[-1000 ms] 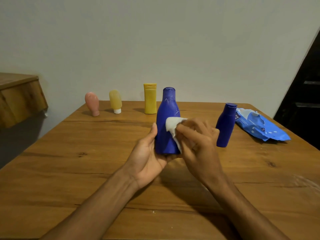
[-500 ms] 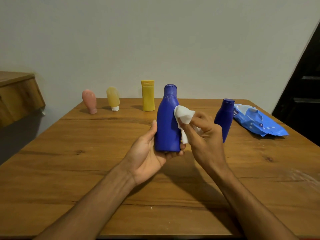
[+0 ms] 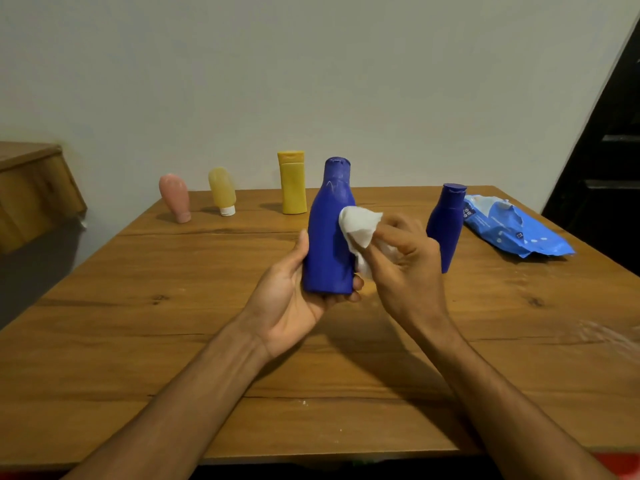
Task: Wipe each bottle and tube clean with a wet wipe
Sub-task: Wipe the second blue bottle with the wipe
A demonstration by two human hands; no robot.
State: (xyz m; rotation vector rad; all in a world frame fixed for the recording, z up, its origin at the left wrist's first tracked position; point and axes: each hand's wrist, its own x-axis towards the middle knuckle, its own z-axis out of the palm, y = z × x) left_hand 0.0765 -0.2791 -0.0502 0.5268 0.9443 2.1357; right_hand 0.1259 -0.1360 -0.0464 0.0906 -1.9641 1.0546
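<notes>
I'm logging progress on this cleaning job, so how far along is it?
Done: no bottle or tube can be confirmed as cleaned from its look. In hand: the left hand holds the large blue bottle upright while the right hand presses the wet wipe on its side. Left: the small blue bottle, yellow bottle, pale yellow tube and pink tube stand on the table, untouched now.

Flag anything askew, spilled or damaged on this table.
Minor only: the pink tube and pale yellow tube stand cap-down and appear to lean left; whitish smears mark the large blue bottle near its neck.
</notes>
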